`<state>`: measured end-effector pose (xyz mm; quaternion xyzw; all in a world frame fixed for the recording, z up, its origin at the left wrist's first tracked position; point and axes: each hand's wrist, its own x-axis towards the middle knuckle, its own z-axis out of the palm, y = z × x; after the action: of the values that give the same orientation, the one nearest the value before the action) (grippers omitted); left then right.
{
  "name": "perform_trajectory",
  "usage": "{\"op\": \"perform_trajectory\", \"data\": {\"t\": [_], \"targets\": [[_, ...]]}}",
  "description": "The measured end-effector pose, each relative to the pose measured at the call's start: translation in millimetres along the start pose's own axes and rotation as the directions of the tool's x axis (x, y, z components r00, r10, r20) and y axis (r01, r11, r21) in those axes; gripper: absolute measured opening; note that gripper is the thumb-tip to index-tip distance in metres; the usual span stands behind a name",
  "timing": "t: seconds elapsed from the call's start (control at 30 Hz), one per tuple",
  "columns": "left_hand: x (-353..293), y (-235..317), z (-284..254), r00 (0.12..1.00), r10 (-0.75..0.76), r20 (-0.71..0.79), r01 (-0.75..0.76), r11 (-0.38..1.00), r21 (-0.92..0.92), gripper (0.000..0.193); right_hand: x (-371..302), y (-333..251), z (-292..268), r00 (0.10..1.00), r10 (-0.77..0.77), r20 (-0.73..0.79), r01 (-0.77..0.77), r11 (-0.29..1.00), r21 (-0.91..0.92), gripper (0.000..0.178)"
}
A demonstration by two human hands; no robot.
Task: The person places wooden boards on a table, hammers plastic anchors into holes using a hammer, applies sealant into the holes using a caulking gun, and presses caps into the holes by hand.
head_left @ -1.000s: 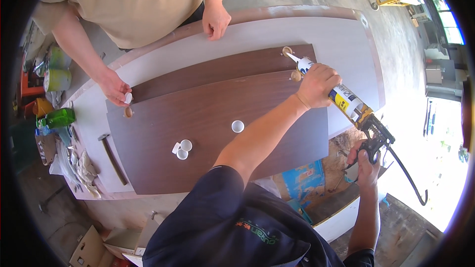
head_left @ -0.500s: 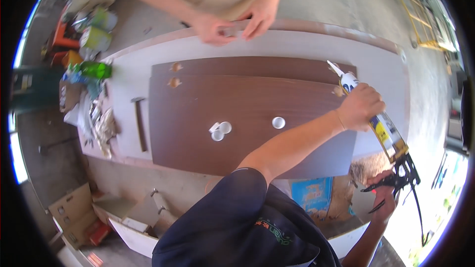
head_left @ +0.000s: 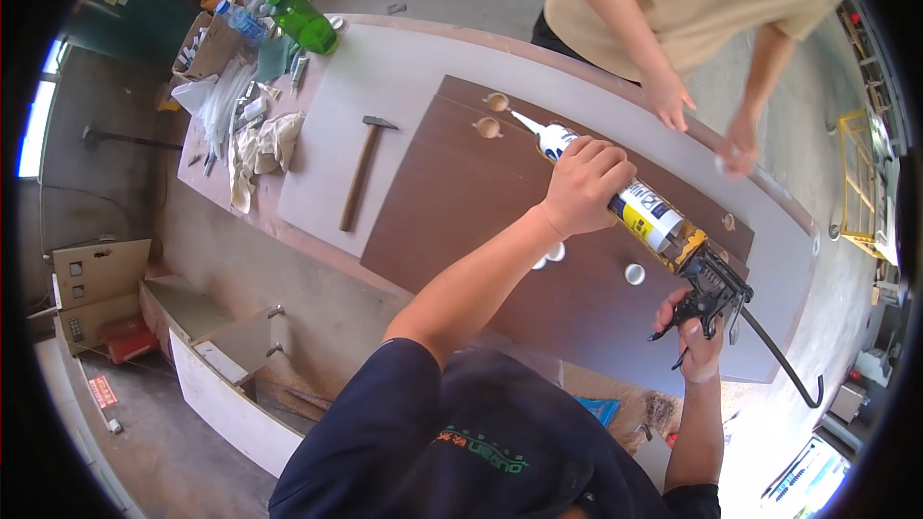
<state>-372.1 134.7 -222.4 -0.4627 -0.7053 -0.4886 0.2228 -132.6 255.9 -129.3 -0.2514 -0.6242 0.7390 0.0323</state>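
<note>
My left hand [head_left: 588, 187] wraps round the tube of a caulking gun [head_left: 656, 221], its white nozzle pointing up and left. At the black handle end, my right hand [head_left: 700, 344] has its fingers curled about the grip and trigger. The nozzle tip is close above two round holes near the left end of the brown panels [head_left: 452, 202], one hole [head_left: 488, 128] in the upper panel. White round caps lie on that panel: one cap [head_left: 635, 274] sits below the gun, others are partly hidden by my left forearm.
A hammer [head_left: 360, 183] lies on the pale board. Beyond it are a green bottle [head_left: 306, 24], a crumpled cloth [head_left: 274, 144] and plastic bags. Across the table stands a co-worker in a tan shirt [head_left: 673, 0], one hand [head_left: 740, 149] holding something small and white.
The view has swung left. I have brought the gun's nozzle from the panels' right end to the holes at their left end. The co-worker's hands, close together before, are now apart.
</note>
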Motion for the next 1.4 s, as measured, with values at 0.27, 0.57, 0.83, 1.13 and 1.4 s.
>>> {"op": "perform_trajectory", "data": {"t": [0.27, 0.57, 0.83, 1.13, 1.4], "targets": [[-4.8, -62.7, -25.1, 0.995, -0.082, -0.051, 0.074, 0.985, -0.157, 0.034, 29.4, -25.8, 83.7, 0.983, 0.053, -0.178, -0.087, 0.978, -0.191, 0.066], [-1.9, -73.6, -35.2, 0.975, -0.184, -0.122, 0.143, 0.947, -0.287, 0.034, 36.1, -66.2, 128.3, 0.98, 0.09, -0.178, -0.151, 0.918, -0.367, 0.059], [8.2, -58.2, -51.7, 0.984, -0.12, -0.131, 0.071, 0.941, -0.329, 0.034, 4.9, -69.2, 137.3, 0.973, 0.063, -0.223, -0.147, 0.912, -0.383, 0.062], [-17.7, -20.1, -67.4, 0.985, -0.14, -0.1, 0.109, 0.958, -0.267, 0.031, -25.3, -60.3, 128.8, 0.971, 0.098, -0.217, -0.165, 0.934, -0.316, 0.059], [-30.6, -20.0, -55.5, 0.976, -0.158, -0.149, 0.122, 0.967, -0.224, 0.031, -23.5, -43.1, 104.5, 0.992, 0.08, -0.094, -0.113, 0.895, -0.431, 0.043]]}}
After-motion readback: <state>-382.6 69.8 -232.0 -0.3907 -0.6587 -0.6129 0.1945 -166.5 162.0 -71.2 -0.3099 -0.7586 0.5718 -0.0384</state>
